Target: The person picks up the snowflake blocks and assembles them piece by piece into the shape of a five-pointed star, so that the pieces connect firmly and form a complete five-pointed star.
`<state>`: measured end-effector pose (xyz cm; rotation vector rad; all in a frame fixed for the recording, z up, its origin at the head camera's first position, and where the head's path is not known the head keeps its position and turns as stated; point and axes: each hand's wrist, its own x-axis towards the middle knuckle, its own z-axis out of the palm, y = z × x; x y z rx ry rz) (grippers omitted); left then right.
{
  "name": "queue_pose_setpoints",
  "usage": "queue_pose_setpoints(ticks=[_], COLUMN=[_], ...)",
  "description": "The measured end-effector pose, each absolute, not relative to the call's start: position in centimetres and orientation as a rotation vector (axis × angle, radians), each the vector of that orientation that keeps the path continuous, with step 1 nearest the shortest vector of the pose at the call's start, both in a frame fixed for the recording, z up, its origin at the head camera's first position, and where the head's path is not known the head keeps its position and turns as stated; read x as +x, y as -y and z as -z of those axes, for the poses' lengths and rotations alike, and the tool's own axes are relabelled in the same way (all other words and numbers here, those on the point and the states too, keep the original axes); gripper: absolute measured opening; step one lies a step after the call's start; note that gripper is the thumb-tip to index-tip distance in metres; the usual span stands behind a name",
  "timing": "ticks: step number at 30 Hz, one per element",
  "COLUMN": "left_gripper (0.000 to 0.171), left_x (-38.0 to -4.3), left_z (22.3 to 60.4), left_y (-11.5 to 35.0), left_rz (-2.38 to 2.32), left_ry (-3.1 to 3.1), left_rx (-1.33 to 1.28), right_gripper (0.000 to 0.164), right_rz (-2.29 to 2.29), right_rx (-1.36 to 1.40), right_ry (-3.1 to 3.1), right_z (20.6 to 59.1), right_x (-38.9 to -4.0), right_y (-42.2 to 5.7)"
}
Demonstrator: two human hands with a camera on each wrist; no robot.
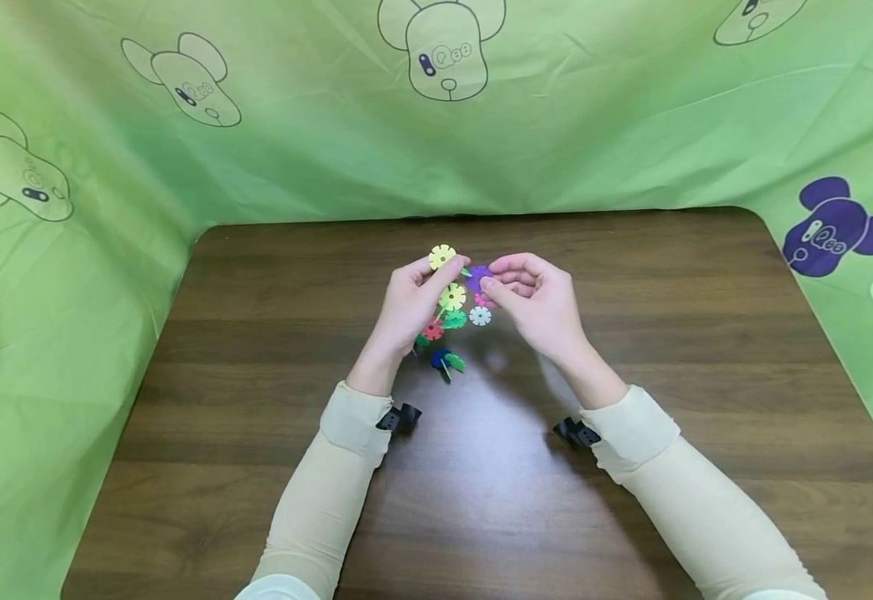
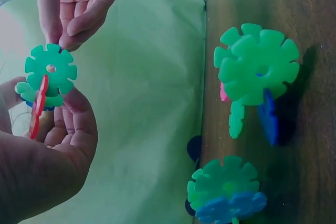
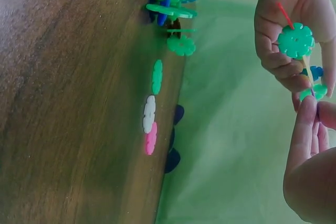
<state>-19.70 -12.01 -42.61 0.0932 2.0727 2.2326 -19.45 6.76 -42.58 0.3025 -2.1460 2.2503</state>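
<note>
Small notched, flower-shaped plastic discs are the things handled. My left hand [image 1: 410,302] holds a few of them joined together, with a yellow disc [image 1: 442,257] showing above its fingers. In the left wrist view this cluster shows a green disc [image 2: 51,69] and a red disc [image 2: 38,111] set edgewise. My right hand [image 1: 545,304] pinches a purple disc [image 1: 477,277] between thumb and fingertips, right at the cluster's edge. Fingers partly hide where the purple disc meets the cluster, so I cannot tell whether they are joined.
Below the hands on the brown table [image 1: 481,517] lie a white disc [image 1: 480,316], a pink disc [image 1: 481,299] and a dark blue disc [image 1: 440,359] with green pieces attached. A second joined group [image 3: 170,10] stands upright. Green printed cloth [image 1: 316,150] hangs behind.
</note>
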Motion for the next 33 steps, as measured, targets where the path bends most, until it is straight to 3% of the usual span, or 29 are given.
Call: queue_pose_setpoints(ticks=[24,33], left_gripper=[0.030,0.031], left_x=[-19.9,-20.0], left_z=[42.7,41.7], left_y=[12.3,13.3], left_rz=[-2.292,-2.273], left_ry=[-1.916,-1.966], left_rx=[0.211,0.132], right_gripper=[0.012,0.021], right_rz=[-2.249,-2.344], right_rx=[0.244,0.260], right_ry=[2.121,2.129], right_z=[42.1,41.6], right_x=[-18.8,-19.4], right_y=[-6.5,-5.9])
